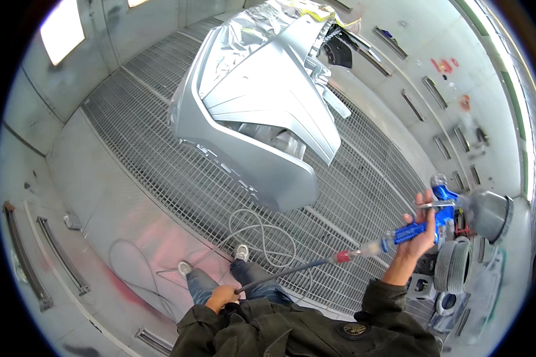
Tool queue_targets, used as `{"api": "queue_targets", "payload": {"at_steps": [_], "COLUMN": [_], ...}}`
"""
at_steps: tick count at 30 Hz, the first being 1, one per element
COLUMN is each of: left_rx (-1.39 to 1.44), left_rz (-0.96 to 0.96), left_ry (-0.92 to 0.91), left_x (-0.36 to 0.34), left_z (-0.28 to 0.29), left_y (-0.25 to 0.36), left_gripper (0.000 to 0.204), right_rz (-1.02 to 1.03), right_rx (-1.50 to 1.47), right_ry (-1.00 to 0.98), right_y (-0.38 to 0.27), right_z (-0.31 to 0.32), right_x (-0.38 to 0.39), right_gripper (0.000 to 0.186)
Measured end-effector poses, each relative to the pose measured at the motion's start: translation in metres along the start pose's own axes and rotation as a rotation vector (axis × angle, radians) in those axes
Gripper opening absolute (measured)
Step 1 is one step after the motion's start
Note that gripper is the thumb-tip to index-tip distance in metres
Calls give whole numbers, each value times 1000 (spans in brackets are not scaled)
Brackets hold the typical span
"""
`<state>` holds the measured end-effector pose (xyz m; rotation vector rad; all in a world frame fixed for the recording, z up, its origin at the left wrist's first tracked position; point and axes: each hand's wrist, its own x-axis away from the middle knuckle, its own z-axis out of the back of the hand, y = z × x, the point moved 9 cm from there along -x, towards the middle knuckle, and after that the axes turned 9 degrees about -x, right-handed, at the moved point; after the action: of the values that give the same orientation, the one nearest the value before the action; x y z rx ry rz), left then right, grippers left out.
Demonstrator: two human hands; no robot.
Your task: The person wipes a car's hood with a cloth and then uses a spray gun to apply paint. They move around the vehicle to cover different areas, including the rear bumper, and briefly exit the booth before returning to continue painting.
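My right hand (421,238) is wrapped round the handle of a blue spray gun (442,209), held out to my right. A grey paint cup (487,215) is fixed to the gun and tips toward the right. From the handle's lower end a red coupling (344,256) leads into a dark air hose (298,269). Close to my body, my left hand (224,296) is closed on that hose. Ahead of me stands a silver-grey car bumper (262,160), apart from both hands, with crumpled silver masking film (244,30) over its far part.
Metal floor grating (161,128) runs beneath the bumper. Loose hose coils (262,238) lie near my shoes (242,253). To the right, tyres (452,266) stand by the wall. Several metal bars (435,92) are fixed along the pale right wall (411,35).
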<state>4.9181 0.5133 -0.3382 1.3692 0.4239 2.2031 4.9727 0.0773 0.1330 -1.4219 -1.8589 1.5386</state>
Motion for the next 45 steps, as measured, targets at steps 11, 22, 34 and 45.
{"api": "queue_targets", "payload": {"at_steps": [11, 22, 34, 45], "left_rx": [-79, -228, -152, 864], "left_rz": [-246, -107, 127, 505], "left_ry": [-17, 17, -114, 30], "left_x": [5, -41, -108, -84], "left_z": [17, 3, -60, 30], "left_y": [-96, -190, -33, 68], "left_gripper": [35, 36, 61, 31], "right_rz": [-121, -533, -980, -1029], "right_rx": [377, 290, 128, -100], "right_ry": [126, 220, 173, 98], "right_y": [13, 219, 250, 261], "right_z": [60, 155, 295, 323], "right_x": [177, 332, 283, 220], "right_gripper": [49, 58, 48, 61]}}
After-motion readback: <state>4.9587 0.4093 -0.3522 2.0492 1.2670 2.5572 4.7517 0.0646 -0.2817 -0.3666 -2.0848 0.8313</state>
